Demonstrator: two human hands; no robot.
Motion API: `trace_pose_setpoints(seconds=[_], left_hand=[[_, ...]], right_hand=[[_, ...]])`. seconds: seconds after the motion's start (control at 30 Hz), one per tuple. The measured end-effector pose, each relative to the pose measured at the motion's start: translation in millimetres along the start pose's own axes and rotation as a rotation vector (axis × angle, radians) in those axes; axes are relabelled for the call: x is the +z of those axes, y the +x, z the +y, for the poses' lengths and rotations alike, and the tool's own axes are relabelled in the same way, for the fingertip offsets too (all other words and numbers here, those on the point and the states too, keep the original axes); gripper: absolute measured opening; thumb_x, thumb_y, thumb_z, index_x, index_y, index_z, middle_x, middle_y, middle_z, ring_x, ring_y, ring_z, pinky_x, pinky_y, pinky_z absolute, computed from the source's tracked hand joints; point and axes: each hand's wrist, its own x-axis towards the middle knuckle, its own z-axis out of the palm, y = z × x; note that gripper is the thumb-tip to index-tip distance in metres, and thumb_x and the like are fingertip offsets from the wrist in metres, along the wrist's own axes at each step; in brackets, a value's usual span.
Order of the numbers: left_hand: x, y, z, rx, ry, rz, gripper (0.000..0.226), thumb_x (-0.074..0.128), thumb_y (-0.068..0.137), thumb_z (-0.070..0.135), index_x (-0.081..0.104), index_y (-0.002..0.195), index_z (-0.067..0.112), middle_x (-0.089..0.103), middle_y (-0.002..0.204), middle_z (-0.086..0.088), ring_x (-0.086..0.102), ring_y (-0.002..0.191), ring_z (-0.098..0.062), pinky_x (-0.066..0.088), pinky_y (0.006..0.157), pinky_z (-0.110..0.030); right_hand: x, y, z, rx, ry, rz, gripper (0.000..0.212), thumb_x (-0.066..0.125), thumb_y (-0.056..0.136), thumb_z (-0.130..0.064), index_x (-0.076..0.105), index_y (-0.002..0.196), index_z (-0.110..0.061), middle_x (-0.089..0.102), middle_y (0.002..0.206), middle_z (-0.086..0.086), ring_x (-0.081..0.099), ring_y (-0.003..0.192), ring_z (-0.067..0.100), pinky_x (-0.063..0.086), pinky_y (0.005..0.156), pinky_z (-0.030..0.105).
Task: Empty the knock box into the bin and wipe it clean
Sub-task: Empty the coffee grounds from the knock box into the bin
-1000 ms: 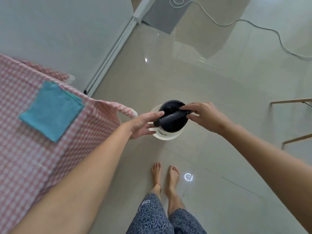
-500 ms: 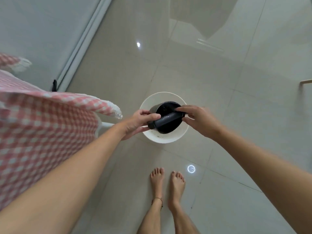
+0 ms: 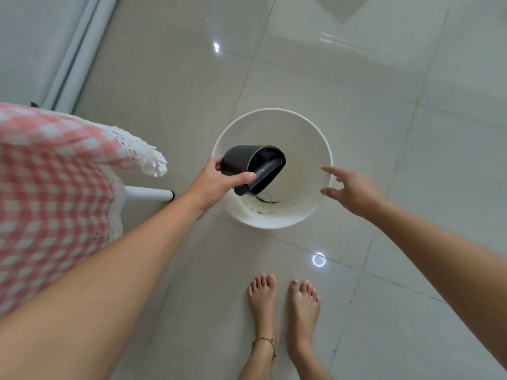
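Observation:
The black knock box (image 3: 241, 160) is tipped on its side over the white round bin (image 3: 301, 133), its mouth facing right and down, its knock bar (image 3: 264, 172) showing across the opening. My left hand (image 3: 216, 182) grips the box by its wall. Dark coffee grounds (image 3: 264, 200) lie at the bottom of the bin below the box. My right hand (image 3: 354, 192) hovers over the bin's right rim, fingers spread, holding nothing.
A table with a pink checked cloth (image 3: 55, 174) and lace edge stands at the left, one white leg (image 3: 148, 193) near the bin. My bare feet (image 3: 282, 305) stand on glossy floor tiles just before the bin. A wall and skirting run at the upper left.
The right hand has let go of the knock box and pulled off to the right. The left hand has tipped the box sideways over the bin. The view has dropped closer to the bin.

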Motion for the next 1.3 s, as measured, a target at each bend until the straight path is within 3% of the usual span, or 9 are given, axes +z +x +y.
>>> trace_pose_setpoints(seconds=[0.1, 0.23, 0.3, 0.4, 0.53, 0.7, 0.93, 1.1, 1.3], left_hand=[[4, 6, -8, 0.039, 0.067, 0.042, 0.087, 0.095, 0.076, 0.033, 0.047, 0.147, 0.016, 0.059, 0.126, 0.011, 0.059, 0.107, 0.004, 0.046, 0.087, -0.014], [10, 5, -8, 0.115, 0.166, 0.139, 0.091, 0.095, 0.076, 0.032, 0.042, 0.148, 0.016, 0.051, 0.136, 0.007, 0.056, 0.125, -0.012, 0.039, 0.079, -0.005], [13, 4, -8, 0.166, 0.218, 0.193, 0.096, 0.097, 0.072, 0.032, 0.041, 0.148, 0.016, 0.05, 0.141, 0.005, 0.054, 0.127, -0.012, 0.044, 0.083, -0.003], [16, 2, -6, 0.266, 0.305, 0.246, 0.104, 0.099, 0.064, 0.037, 0.041, 0.148, 0.018, 0.047, 0.143, 0.004, 0.052, 0.13, -0.013, 0.049, 0.108, -0.028], [20, -4, -1, 0.393, 0.449, 0.271, 0.109, 0.098, 0.064, 0.037, 0.036, 0.152, 0.018, 0.039, 0.135, 0.01, 0.047, 0.12, -0.009, 0.043, 0.098, -0.024], [21, -8, -1, 0.553, 0.606, 0.308, 0.116, 0.096, 0.064, 0.042, 0.032, 0.157, 0.014, 0.044, 0.147, -0.003, 0.052, 0.13, -0.022, 0.047, 0.093, -0.029], [20, -12, -3, 0.74, 0.637, 0.352, 0.111, 0.086, 0.067, 0.048, 0.036, 0.154, 0.002, 0.046, 0.147, -0.015, 0.053, 0.129, -0.033, 0.052, 0.101, -0.035], [15, -8, -5, 0.821, 0.671, 0.407, 0.107, 0.09, 0.068, 0.036, 0.038, 0.151, -0.004, 0.046, 0.147, -0.021, 0.049, 0.134, -0.037, 0.054, 0.104, -0.041], [9, -6, -7, 0.92, 0.708, 0.401, 0.101, 0.088, 0.07, 0.033, 0.031, 0.149, 0.008, 0.045, 0.146, -0.021, 0.048, 0.132, -0.035, 0.052, 0.101, -0.034]], right_hand=[[12, 6, 5, 0.03, 0.23, -0.038, 0.063, 0.067, 0.095, -0.016, 0.041, 0.151, -0.03, 0.069, 0.101, 0.009, 0.075, 0.081, 0.029, 0.064, 0.075, 0.045], [22, 7, 4, -0.015, 0.246, 0.053, 0.064, 0.064, 0.096, -0.012, 0.038, 0.153, -0.026, 0.066, 0.078, 0.002, 0.076, 0.077, 0.031, 0.062, 0.08, 0.044], [24, 7, 6, -0.023, 0.213, 0.061, 0.065, 0.065, 0.096, -0.017, 0.037, 0.153, -0.029, 0.069, 0.079, 0.004, 0.076, 0.075, 0.029, 0.061, 0.084, 0.045], [26, 6, 8, -0.024, 0.187, 0.055, 0.066, 0.065, 0.096, -0.022, 0.034, 0.154, -0.031, 0.072, 0.081, 0.005, 0.075, 0.074, 0.026, 0.06, 0.086, 0.044], [28, 6, 10, -0.04, 0.171, 0.055, 0.067, 0.064, 0.096, -0.026, 0.032, 0.155, -0.032, 0.072, 0.082, 0.003, 0.075, 0.075, 0.024, 0.059, 0.087, 0.043], [30, 5, 12, -0.059, 0.172, 0.049, 0.073, 0.068, 0.094, -0.028, 0.029, 0.156, -0.034, 0.069, 0.087, 0.0, 0.075, 0.074, 0.023, 0.059, 0.087, 0.043], [30, 2, 12, -0.068, 0.144, 0.05, 0.076, 0.069, 0.093, -0.031, 0.026, 0.157, -0.034, 0.068, 0.093, -0.001, 0.075, 0.074, 0.021, 0.058, 0.083, 0.035], [29, 2, 12, -0.07, 0.122, 0.047, 0.078, 0.069, 0.093, -0.032, 0.025, 0.157, -0.033, 0.068, 0.094, 0.0, 0.075, 0.074, 0.021, 0.057, 0.085, 0.036], [31, 4, 14, -0.08, 0.106, 0.05, 0.081, 0.071, 0.091, -0.034, 0.024, 0.157, -0.033, 0.069, 0.095, -0.001, 0.074, 0.074, 0.019, 0.058, 0.087, 0.044]])
